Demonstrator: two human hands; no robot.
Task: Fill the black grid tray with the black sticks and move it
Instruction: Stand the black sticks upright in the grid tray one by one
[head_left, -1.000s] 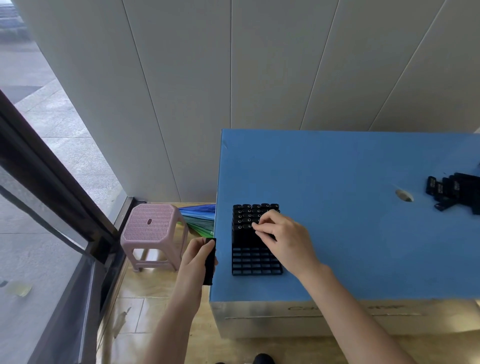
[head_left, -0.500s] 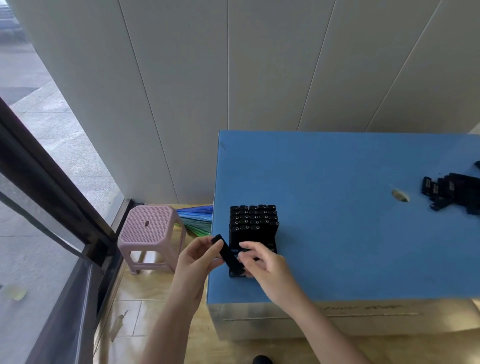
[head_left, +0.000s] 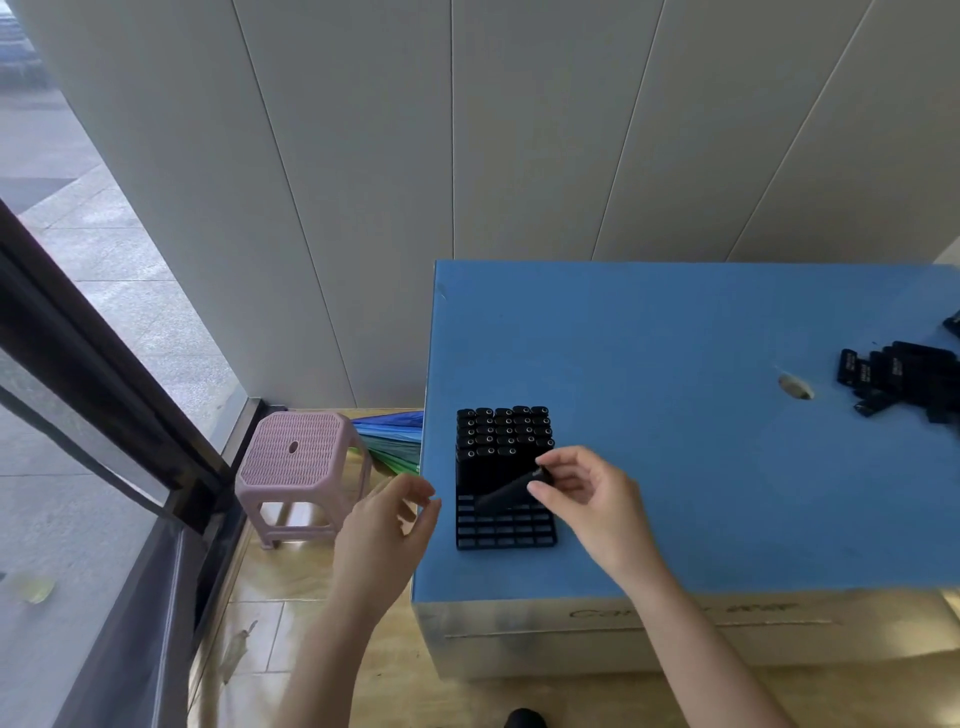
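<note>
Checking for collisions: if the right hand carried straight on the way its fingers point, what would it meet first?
Likely the standing black sticks in the black grid tray: the right hand, pinching a slanted stick, points left at that block. Depth is unclear, so it may pass just above them.

Nothing here reads with certainty. The front of the cardboard box (head_left: 623, 647) under the blue top (head_left: 675, 353) carries one line of faint printed lettering (head_left: 680, 612) — it seems to begin "Co", but blur smears the rest. Several of the loose black sticks (head_left: 906, 382) at the far right bear a small white label (head_left: 848, 364) — too small to make out.
</note>
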